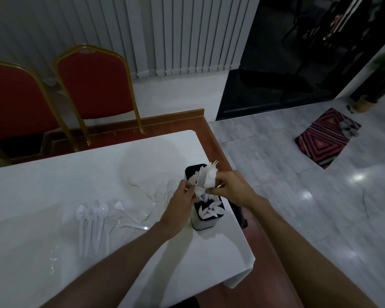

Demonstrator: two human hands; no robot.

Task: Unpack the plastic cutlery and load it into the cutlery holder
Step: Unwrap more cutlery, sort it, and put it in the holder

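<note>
Two hands share the load: my left hand [182, 202] and right hand [230, 187] both pinch the cutlery bundle [207, 177] just above the cutlery holder [203, 223] on the counter [53, 174]. I should square the pieces, then lower them straight into a compartment with room.

Dim, bluish light, with glare spots on the glossy floor [276, 163] (the doorway [276, 63] beyond is nearly black), soft arm shadows on the white counter [31, 230], and wide-angle bending at the edges.
</note>
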